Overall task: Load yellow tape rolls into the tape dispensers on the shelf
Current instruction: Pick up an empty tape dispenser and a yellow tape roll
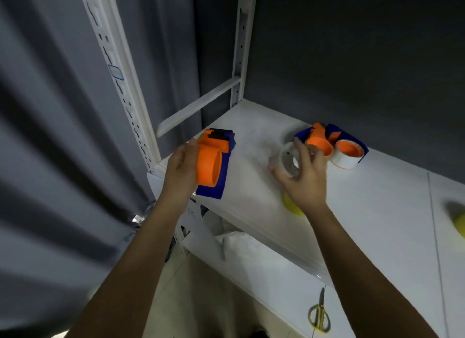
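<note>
My left hand (181,169) grips an orange and blue tape dispenser (214,164) at the shelf's left end; its orange hub is bare. My right hand (302,176) holds a pale, blurred tape roll or core (289,160) just above the white shelf (377,211). Under my right wrist a yellow tape roll (292,205) lies on the shelf, partly hidden. Behind my right hand sit two more orange and blue dispensers (319,140); the right dispenser (348,151) carries a whitish roll. A blurred yellow roll (459,222) shows at the right edge.
Yellow-handled scissors (319,315) lie on the lower shelf at the front. A white bag (241,244) sits below the shelf edge. The white slotted upright (120,81) stands just left of my left hand, with a grey curtain beyond it.
</note>
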